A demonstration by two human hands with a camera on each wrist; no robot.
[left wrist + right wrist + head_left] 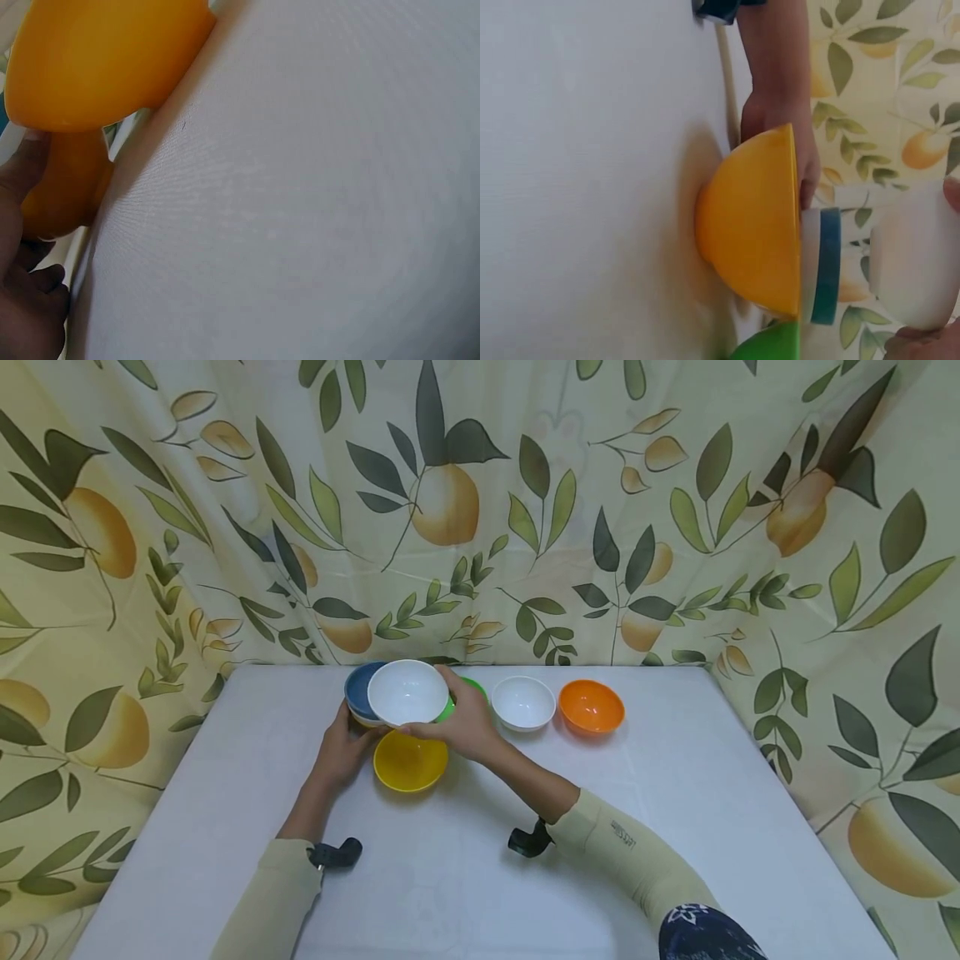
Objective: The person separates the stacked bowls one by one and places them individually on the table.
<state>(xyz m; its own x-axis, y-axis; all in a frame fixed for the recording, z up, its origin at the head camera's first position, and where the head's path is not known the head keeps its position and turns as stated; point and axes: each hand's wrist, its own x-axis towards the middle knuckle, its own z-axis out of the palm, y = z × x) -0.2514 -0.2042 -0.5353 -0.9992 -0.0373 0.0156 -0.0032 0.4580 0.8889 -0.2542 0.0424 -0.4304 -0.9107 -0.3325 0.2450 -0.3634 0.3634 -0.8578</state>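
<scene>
My right hand (468, 720) grips a white bowl (408, 692) by its rim and side, tilted and raised beside a blue bowl (358, 688). In the right wrist view, a gap separates this held white bowl (915, 259) from the blue rim (826, 266). The blue bowl tops a stack with a white bowl and a yellow bowl (71, 184) beneath it. Around the stack's near left side, my left hand (347, 750) holds on, its thumb against the side. Just in front stands another yellow bowl (410, 764), upright on the table.
Partly hidden behind my right hand is a green bowl (474, 688). To its right along the back are a second white bowl (523, 703) and an orange bowl (592, 707). The white-covered table (450, 877) ends at a patterned curtain (480, 585).
</scene>
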